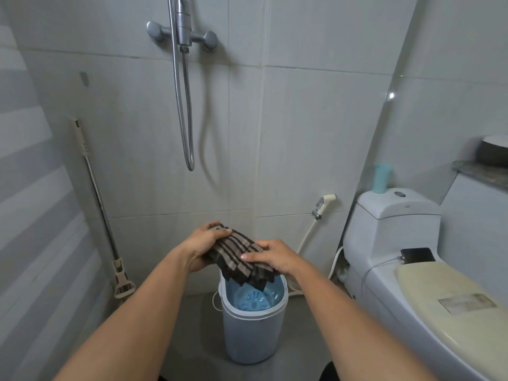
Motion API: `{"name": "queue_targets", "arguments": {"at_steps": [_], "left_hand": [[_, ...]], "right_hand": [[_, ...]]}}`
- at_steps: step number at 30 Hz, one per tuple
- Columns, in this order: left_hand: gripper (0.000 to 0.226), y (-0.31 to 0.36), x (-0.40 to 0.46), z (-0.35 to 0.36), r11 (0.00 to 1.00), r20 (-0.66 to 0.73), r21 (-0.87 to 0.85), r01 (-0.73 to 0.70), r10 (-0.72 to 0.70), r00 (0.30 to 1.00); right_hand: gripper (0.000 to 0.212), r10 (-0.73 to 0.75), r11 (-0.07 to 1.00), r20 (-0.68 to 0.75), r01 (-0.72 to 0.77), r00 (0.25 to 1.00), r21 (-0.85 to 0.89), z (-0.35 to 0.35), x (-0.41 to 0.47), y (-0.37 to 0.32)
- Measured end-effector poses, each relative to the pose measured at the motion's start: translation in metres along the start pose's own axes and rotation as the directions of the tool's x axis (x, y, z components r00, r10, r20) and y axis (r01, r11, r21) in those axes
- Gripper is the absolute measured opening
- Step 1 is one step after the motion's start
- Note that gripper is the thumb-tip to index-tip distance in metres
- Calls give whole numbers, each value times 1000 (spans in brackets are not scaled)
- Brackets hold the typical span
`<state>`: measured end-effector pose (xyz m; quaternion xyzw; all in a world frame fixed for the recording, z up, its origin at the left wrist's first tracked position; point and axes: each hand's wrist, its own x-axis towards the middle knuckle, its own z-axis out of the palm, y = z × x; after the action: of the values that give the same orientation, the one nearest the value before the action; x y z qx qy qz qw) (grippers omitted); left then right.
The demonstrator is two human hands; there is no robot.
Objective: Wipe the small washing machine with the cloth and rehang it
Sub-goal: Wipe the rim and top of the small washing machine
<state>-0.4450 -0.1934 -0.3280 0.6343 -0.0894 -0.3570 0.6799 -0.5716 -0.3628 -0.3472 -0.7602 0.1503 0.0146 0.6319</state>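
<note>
A small white washing machine [251,336] stands on the floor, its top open on a blue tub with a finned disc at the bottom. Above its far rim hangs a folded brown cloth with dark stripes [236,257]. My left hand [202,247] grips the cloth's left end from underneath and behind. My right hand [275,255] lies on the cloth's right side, thumb across the top. The cloth's lower corners hang over the tub opening and hide the machine's back edge.
A toilet [412,284] stands close on the right, with a phone [417,255] and cable beside its tank. A bidet sprayer [324,203] and hose hang on the wall. A mop [110,229] leans left. A shower mixer [182,34] and hose hang above.
</note>
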Motion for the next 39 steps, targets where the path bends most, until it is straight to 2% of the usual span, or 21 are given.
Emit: {"name": "queue_targets", "arguments": {"at_steps": [3, 6, 9, 12, 16, 18, 20, 22, 23, 24, 26, 29, 32, 34, 35, 37, 39], "left_hand": [[66, 5, -5, -7, 985, 98, 150, 85, -101, 990], [55, 5, -11, -10, 918, 159, 384, 101, -174, 972], [44, 2, -12, -11, 846, 128, 532, 32, -117, 985], [36, -1, -12, -11, 847, 154, 529, -57, -30, 988], [43, -3, -13, -7, 878, 254, 459, -136, 17, 967], [51, -4, -11, -2, 857, 212, 486, -170, 73, 974], [60, -7, -7, 3, 809, 70, 549, -208, 204, 976], [53, -13, -4, 9, 772, -106, 601, -205, 332, 937], [42, -15, -6, 14, 813, -159, 549, -196, 332, 930], [32, -18, -8, 19, 877, -166, 447, -177, 276, 947], [23, -23, -16, 31, 967, -89, 243, -81, 105, 991], [19, -32, -22, 40, 997, -25, 75, -25, 27, 999], [21, -37, -23, 48, 999, -34, -36, 13, -14, 999], [21, -40, -20, 52, 997, -51, -62, 42, -45, 998], [21, -42, -18, 54, 997, -50, -48, 59, -62, 997], [20, -45, -13, 58, 992, -30, 34, 118, -117, 993], [22, -50, 1, 58, 969, -23, 149, 197, -196, 980]], "right_hand": [[34, 38, 999, -22, -38, 999, 5, 1, 4, 7], [36, 79, 989, -13, -77, 997, 123, -1, 4, 8], [45, 117, 979, 9, -117, 993, 164, -6, 6, 10], [56, 127, 968, 57, -137, 990, 209, -8, 5, 6], [46, 74, 949, 171, -122, 983, 291, -9, 4, 8], [47, 77, 932, 147, -123, 986, 340, -8, 3, 11], [43, 69, 920, 38, -79, 997, 383, -5, 2, 15], [35, 51, 914, -120, 2, 991, 406, 1, 1, 20], [31, 36, 907, -186, 46, 982, 419, 4, 1, 23], [28, 20, 901, -230, 82, 973, 425, 7, 0, 24], [26, -1, 902, -264, 115, 965, 416, 14, -2, 23], [27, 0, 918, -314, 124, 950, 376, 25, -5, 22], [17, -43, 962, -406, 148, 913, 231, 34, -1, 29], [21, -49, 974, -422, 137, 905, 182, 40, 5, 40], [27, -24, 971, -418, 121, 908, 205, 43, 9, 47], [40, 80, 919, -357, 70, 931, 388, 47, 17, 66], [43, 231, 773, -270, -8, 935, 634, 48, 23, 91]]}}
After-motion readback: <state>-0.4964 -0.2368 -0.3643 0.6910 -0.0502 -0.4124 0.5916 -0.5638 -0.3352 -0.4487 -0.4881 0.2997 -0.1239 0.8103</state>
